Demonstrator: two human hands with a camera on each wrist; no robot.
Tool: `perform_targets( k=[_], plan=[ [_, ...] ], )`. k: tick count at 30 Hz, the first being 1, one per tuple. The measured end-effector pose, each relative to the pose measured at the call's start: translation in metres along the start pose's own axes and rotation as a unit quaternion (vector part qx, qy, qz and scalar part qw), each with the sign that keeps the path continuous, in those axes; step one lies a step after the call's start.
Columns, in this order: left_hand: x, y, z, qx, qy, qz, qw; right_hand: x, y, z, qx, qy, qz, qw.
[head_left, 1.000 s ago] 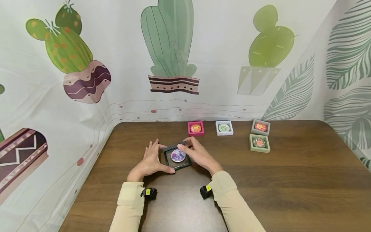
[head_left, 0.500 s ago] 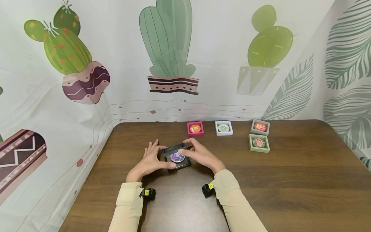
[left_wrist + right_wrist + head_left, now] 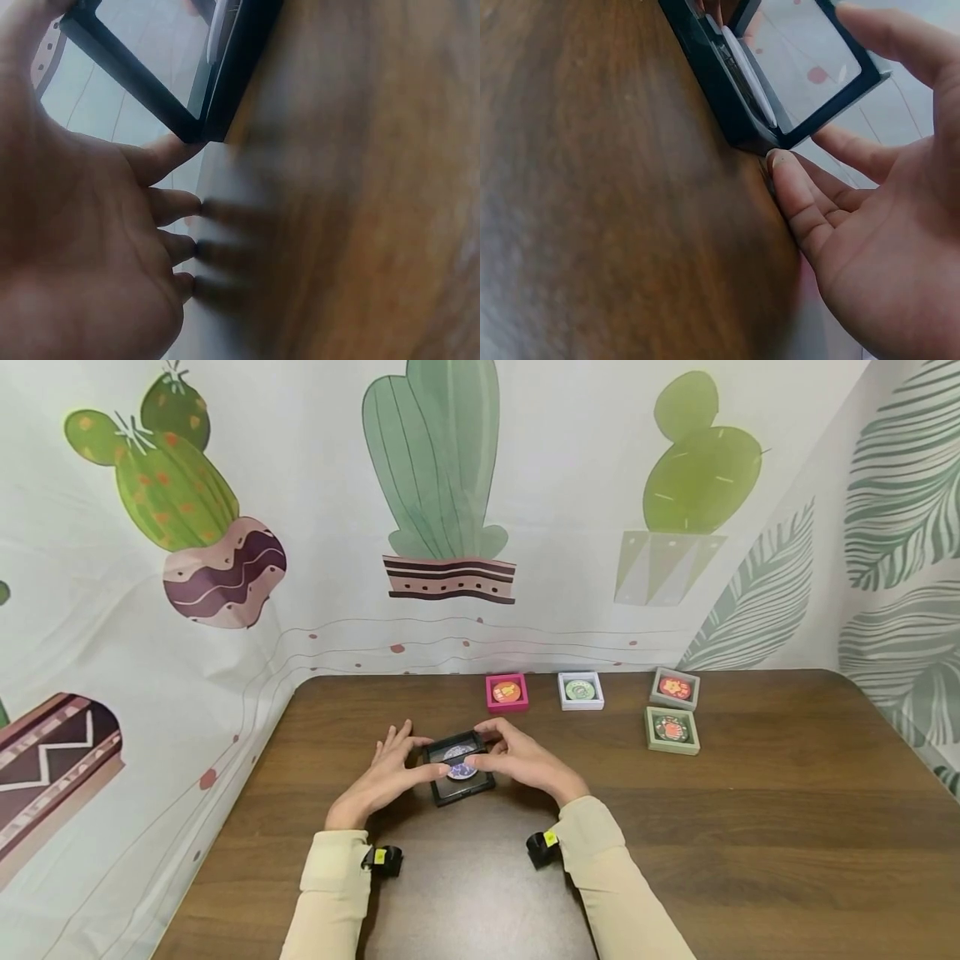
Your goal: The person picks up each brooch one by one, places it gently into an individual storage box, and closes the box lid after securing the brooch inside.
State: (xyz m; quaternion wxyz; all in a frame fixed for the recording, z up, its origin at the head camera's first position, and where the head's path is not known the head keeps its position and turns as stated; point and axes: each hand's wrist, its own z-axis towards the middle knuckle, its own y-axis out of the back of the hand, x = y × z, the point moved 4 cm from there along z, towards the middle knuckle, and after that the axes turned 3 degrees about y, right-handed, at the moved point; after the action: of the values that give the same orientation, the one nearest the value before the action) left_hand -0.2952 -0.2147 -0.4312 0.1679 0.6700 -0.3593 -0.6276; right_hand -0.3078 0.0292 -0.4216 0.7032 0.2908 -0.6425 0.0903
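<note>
Between both hands, a hinged black display case (image 3: 467, 794) with clear windows rests on the table, its lid tilted partway up from the far side. Inside lies a round purple badge (image 3: 460, 772), partly behind the lid's edge; the right wrist view shows that badge (image 3: 748, 75) edge-on. My left hand (image 3: 381, 783) holds the lid at the left, thumb on its near edge, index finger at the far left corner. On the right side, my right hand (image 3: 531, 765) has its thumb on the lid's near edge and its fingers at the far right corner.
Along the table's back edge stand a magenta case (image 3: 507, 705), a white case (image 3: 581, 703) and a grey case (image 3: 675, 700), each with a round badge. A pale green case (image 3: 672, 746) sits just in front of the grey one. Behind hangs a cactus-print cloth (image 3: 570, 527).
The lid has swung from nearly upright toward the near side, over part of the badge. My left thumb has moved from the case's near edge up to the lid. My right thumb has come nearer too.
</note>
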Motion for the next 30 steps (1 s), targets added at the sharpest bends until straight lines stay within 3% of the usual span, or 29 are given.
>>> perform_targets(
  k=[7,14,22,30],
  plan=[
    [-0.006,0.0018,-0.0018,0.011,0.005,0.026,0.9996,0.0004,-0.0013,0.0011,0.014,0.005,-0.009,0.9999],
    [-0.003,-0.0012,-0.0004,-0.001,-0.016,0.031,0.9994,-0.0007,-0.0023,0.0038,0.026,0.022,-0.043,0.9985],
    [-0.0067,-0.0008,-0.0025,-0.002,-0.024,0.043,0.9988,-0.0015,-0.0058,0.006,0.028,0.023,-0.092,0.9951],
    [-0.0084,-0.0001,-0.0025,0.002,-0.023,0.054,0.9983,-0.0012,-0.0087,0.007,0.03,0.011,-0.103,0.9942]
  ],
)
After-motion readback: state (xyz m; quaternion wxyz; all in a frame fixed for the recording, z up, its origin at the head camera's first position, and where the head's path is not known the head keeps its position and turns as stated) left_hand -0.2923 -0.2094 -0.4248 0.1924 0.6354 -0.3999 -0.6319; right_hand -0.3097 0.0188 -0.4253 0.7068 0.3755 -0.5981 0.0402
